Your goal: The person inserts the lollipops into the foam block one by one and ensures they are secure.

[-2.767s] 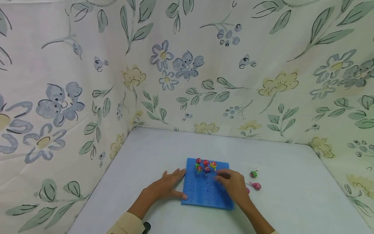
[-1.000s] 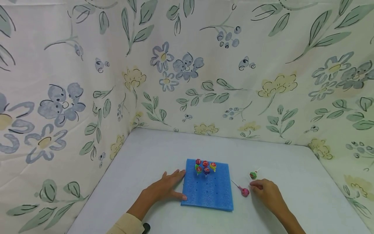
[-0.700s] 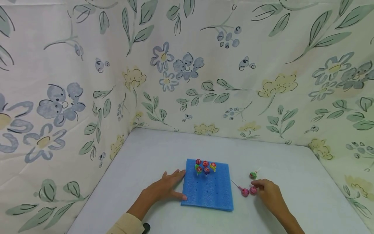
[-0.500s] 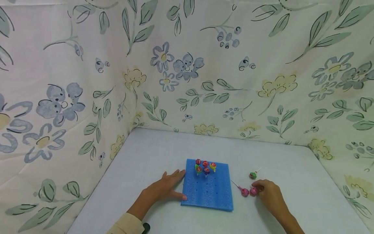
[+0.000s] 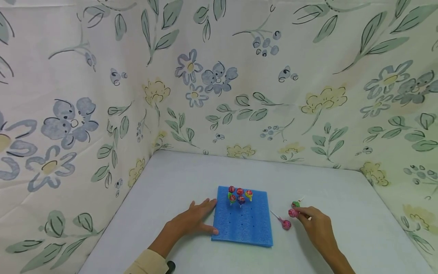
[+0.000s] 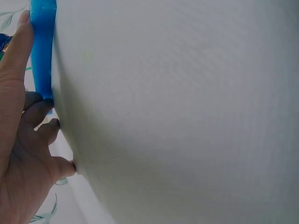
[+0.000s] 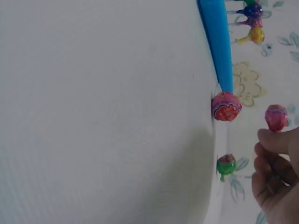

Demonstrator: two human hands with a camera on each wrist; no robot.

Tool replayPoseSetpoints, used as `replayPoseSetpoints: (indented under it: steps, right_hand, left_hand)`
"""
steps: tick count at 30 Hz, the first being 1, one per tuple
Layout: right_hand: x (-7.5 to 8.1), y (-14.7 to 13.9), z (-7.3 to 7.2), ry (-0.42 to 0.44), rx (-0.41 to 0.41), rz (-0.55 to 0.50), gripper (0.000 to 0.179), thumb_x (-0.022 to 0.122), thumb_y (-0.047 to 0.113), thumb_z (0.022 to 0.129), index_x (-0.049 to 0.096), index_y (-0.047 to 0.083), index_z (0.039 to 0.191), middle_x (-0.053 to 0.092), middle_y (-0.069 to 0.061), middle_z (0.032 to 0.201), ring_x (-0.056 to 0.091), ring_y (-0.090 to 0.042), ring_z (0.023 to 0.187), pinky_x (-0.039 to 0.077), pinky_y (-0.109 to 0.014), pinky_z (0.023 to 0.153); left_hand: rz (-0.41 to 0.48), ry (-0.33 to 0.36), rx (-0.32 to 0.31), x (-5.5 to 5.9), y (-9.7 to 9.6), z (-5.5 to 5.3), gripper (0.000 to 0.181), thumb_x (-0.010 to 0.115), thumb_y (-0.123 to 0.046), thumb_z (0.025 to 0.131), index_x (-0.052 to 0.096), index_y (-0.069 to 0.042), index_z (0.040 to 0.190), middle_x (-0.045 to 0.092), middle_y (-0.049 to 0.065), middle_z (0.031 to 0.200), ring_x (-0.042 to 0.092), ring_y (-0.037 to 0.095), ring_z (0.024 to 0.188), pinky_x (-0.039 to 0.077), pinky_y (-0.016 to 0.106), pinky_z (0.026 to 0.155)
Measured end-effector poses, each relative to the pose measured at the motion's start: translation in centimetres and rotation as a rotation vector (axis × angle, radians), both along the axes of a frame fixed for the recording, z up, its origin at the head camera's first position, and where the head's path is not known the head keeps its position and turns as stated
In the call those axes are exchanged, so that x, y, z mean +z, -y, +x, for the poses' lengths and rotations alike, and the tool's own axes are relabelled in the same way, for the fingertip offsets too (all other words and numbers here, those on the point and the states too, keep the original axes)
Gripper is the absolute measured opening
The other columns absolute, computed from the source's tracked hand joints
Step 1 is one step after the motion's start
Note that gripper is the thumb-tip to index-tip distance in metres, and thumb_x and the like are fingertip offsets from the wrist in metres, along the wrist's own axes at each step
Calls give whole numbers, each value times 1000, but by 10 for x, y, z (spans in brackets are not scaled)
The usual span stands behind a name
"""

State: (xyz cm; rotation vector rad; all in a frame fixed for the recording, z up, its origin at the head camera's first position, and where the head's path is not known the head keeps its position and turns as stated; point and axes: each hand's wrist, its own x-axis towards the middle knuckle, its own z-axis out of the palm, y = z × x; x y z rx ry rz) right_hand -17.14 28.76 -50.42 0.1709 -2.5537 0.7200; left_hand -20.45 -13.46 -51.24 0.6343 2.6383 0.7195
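Pink lollipop (image 5: pixel 292 213) pinched by R grip (image 5: pixel 315 223), head just past fingertips (image 7: pixel 267 136); L grip (image 5: pixel 194 219) spread, touching blue foam (image 5: pixel 236 230).

The right hand (image 5: pixel 316 224) mostly hides the stick of its pink lollipop (image 5: pixel 293 212); the green lollipop (image 5: pixel 295 204) is partly covered in the head view. The left wrist view crops the left hand (image 6: pixel 23 154) and blue foam board (image 6: pixel 43 51). Beside the sleeve (image 5: pixel 147 262), a dark object (image 5: pixel 171 267) is cut off, its kind unclear.
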Motion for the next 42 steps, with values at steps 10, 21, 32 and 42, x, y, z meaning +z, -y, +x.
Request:
replayPoseSetpoints:
  steps: [10, 21, 32, 42]
  right_hand:
    - [6, 9, 1, -113, -6, -161, 21, 89, -5, 79, 85, 1, 99, 68, 0, 87, 50, 0, 74, 41, -9, 58]
    - [13, 24, 3, 22, 2, -318, 16, 86, 8, 89, 84, 4, 105, 81, -7, 95, 68, 4, 78, 54, -7, 68]
    - [13, 42, -3, 96, 39, -361, 10, 84, 8, 91, 83, 7, 101, 82, -4, 94, 71, 0, 79, 56, -9, 72]
    - [16, 65, -9, 210, 37, -426, 11, 81, 16, 96, 83, 8, 104, 82, -5, 95, 78, -17, 81, 58, -18, 66]
  left_hand:
    - [2, 1, 9, 1, 0, 2, 111, 79, -69, 83, 32, -16, 168, 34, 12, 172, 29, 36, 161, 15, 70, 127]
    - [17, 1, -1, 2, 0, 2, 110, 80, -67, 84, 32, -14, 168, 34, 11, 173, 27, 35, 161, 13, 69, 128]
    - [19, 1, -8, 5, 1, 4, 109, 78, -67, 86, 30, -14, 168, 33, 11, 173, 26, 35, 162, 12, 68, 129]
    - [20, 9, -1, 7, -1, 5, 109, 79, -66, 86, 31, -14, 168, 33, 11, 173, 26, 35, 162, 13, 69, 128]
